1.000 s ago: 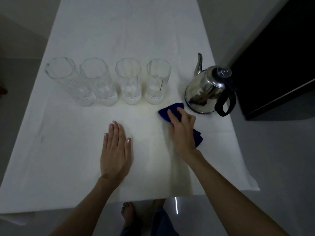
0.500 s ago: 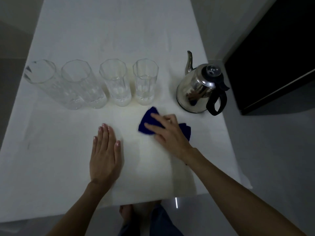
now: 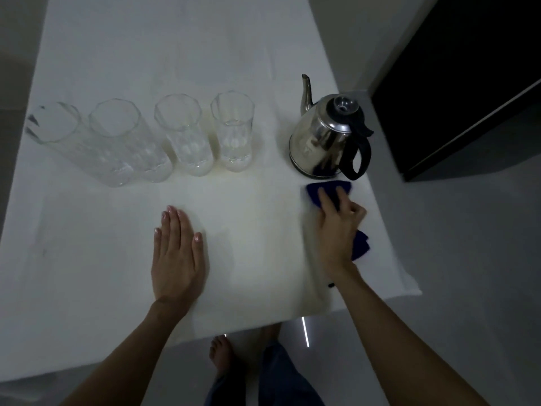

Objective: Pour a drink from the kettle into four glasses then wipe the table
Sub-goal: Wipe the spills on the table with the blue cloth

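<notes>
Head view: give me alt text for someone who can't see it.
A right hand presses a blue cloth onto a white table just in front of a steel kettle. The left hand lies flat; four clear glasses stand in a row behind it.

No legible text, label, brand or number anywhere: kettle (image 3: pixel 322 142) bare steel, glasses (image 3: pixel 232 133) plain, cloth (image 3: pixel 328 190) unmarked.

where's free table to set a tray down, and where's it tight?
Free: the whole far stretch of the table beyond the glasses and kettle; also the near-left patch beside the flat left hand. Tight: the near-right corner, where the right hand presses the blue cloth just before the kettle.
</notes>
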{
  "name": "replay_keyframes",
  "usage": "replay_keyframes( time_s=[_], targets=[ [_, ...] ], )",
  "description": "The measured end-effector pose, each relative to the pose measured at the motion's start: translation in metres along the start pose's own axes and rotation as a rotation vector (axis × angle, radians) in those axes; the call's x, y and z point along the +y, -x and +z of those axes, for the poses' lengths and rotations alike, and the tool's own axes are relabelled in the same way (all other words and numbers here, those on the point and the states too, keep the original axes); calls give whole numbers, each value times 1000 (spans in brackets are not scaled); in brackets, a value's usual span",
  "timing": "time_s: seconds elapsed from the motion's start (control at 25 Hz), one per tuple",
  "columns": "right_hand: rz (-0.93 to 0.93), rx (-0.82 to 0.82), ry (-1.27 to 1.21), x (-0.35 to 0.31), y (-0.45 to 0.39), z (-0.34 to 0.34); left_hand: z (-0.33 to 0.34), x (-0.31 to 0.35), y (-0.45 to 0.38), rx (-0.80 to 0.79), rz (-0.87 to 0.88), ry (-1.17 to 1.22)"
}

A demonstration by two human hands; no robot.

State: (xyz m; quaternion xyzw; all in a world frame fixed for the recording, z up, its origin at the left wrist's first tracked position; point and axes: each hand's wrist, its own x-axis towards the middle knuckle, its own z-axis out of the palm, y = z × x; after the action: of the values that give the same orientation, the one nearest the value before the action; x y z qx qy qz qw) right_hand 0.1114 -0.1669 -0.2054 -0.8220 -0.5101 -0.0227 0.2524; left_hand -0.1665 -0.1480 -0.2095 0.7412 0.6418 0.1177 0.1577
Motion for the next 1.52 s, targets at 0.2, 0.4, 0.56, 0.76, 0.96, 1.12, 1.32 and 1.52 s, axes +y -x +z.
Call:
replay_keyframes(
  time_s=[0.2, 0.4, 0.56, 0.76, 0.96, 1.12, 1.32, 1.52],
  targets=[
    [-192, -233, -287, -36, 52, -17, -6, 11, -2, -45, -41, 0],
    [98, -10, -251, -10, 56, -73, -16, 72, -3, -156, 137, 142],
    [149, -96, -131, 17, 38, -56, -2, 129, -7, -266, 251, 201],
    [281, -115, -203, 48, 58, -68, 17, 172, -9, -393, 352, 231],
    [165, -136, -86, 65, 61, -64, 44, 203, 1, -474, 573, 49],
    [198, -91, -48, 89, 66, -71, 53, 197, 1, -440, 621, -222],
    [-219, -245, 160, 106, 62, -74, 53, 195, 13, -338, 680, -273],
    [-191, -375, 144, 107, 61, -73, 53, 189, 19, -428, 613, -351]
  ],
)
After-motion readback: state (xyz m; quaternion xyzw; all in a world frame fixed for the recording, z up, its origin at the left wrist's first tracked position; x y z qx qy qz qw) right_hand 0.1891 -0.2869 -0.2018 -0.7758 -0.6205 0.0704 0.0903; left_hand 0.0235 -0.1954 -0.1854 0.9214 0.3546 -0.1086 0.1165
